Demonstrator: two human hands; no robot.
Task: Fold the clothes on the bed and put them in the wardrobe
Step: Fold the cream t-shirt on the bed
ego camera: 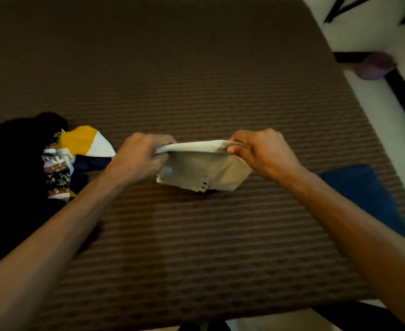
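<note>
One broad bed [173, 68] covered in a dark brown ribbed spread fills nearly the whole view, its far edge meeting a white wall and its right edge bordered by pale floor. On the bed's left side lies a heap of unfolded clothes: a large black garment [10, 163] spreads to the frame's edge, and against its right side sit a yellow, white and navy panelled garment [84, 142] and a patterned cloth with red and white print [57, 173]. Near the bed's right edge, well apart from the heap, lies a flat dark blue folded cloth [363, 192]. Between these, toward the middle of the bed, is a small cream-coloured garment [201, 168], partly folded, with a few dark buttonholes near its lower edge. Its upper edge is raised off the spread and drawn taut between both hands, while its lower part hangs down to the bed. The left hand [144, 156] has its fingers curled round the garment's left upper corner. The right hand [261, 149] pinches the right upper corner between thumb and curled fingers. Beyond the bed's right corner, a blurred purple object [375, 66] sits on the floor.
</note>
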